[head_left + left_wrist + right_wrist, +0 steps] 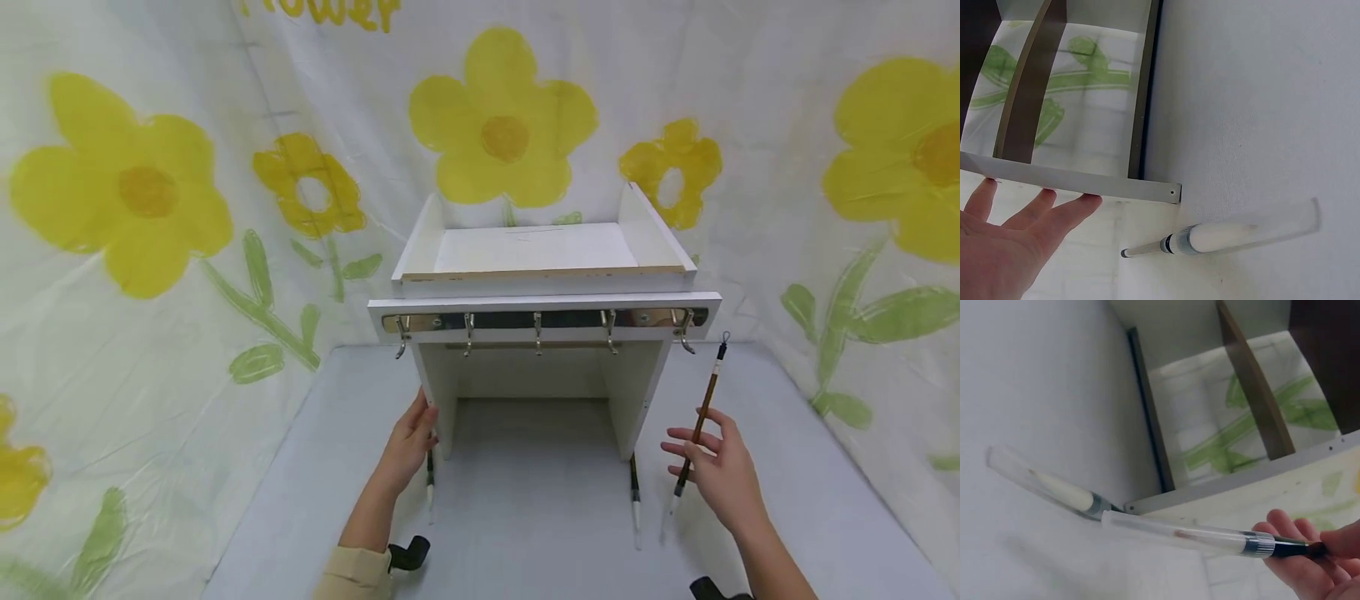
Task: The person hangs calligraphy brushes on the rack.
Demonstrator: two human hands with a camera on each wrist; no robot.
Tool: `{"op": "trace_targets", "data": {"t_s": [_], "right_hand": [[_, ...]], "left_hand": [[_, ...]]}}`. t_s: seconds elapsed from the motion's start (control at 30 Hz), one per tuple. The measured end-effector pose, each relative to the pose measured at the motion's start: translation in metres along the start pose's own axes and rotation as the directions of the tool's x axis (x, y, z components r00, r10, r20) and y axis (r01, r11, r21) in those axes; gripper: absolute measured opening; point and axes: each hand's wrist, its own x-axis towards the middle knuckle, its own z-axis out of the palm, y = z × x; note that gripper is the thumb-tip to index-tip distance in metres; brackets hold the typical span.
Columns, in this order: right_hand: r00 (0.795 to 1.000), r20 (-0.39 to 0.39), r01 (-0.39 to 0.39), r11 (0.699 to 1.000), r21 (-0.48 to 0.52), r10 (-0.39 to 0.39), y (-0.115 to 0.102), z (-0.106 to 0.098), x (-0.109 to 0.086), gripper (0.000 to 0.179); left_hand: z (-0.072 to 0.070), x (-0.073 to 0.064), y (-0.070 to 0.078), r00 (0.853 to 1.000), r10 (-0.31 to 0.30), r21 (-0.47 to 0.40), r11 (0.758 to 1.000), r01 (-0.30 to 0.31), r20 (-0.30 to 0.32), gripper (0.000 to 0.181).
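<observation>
Beside the white shelf unit: one brush held, one hand on the panel

So the right hand has a brush pinched between thumb and fingers, out past the unit's right side. It's held at a slant, loop end up and clear-capped tip down, and my guess is the loose pinch around the middle makes it easy to angle. Cap's probably there to keep the bristles tidy.

Left hand isn't gripping anything: fingers spread, tips touching the left side panel, maybe just to steady it.

Headcount: three brushes total. Besides the held one, there's a left brush by the left panel and a right brush by the right panel, both with capped tips pointing toward the person. Can't tell what supports their upper ends. One metal strip across the front with five hooks, spaced out presumably so hung stuff won't tangle, and the held brush's loop is near the rightmost one but apart from it
</observation>
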Motion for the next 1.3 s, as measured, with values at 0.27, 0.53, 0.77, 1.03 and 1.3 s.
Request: {"op": "trace_targets", "data": {"t_s": [0.27, 0.53, 0.77, 1.03, 1.3], "right_hand": [[0.990, -0.067, 0.127, 0.992, 0.026, -0.125, -0.020, 0.001, -0.016, 0.054], [0.974, -0.084, 0.212, 0.977, -0.004, -0.211, -0.034, 0.002, -0.027, 0.052], [0.953, -0.121, 0.277, 0.961, -0.020, -0.277, -0.038, 0.004, -0.037, 0.053], [0.924, -0.133, 0.357, 0.933, -0.033, -0.358, -0.047, 0.010, -0.047, 0.056], [0.907, -0.136, 0.393, 0.918, -0.060, -0.397, -0.056, 0.015, -0.055, 0.058]], "left_hand": [[0.001, 0.000, -0.002, 1.000, 0.003, 0.006, 1.000, -0.003, -0.003, 0.063], [0.001, -0.001, 0.000, 1.000, 0.004, -0.012, 1.000, -0.005, -0.014, 0.062], [0.002, 0.000, -0.004, 1.000, 0.004, -0.029, 1.000, -0.004, -0.002, 0.065], [0.002, 0.000, -0.006, 1.000, -0.001, -0.023, 1.000, 0.001, -0.014, 0.066], [0.001, 0.000, -0.004, 1.000, 0.001, -0.020, 1.000, -0.001, -0.013, 0.067]]}}
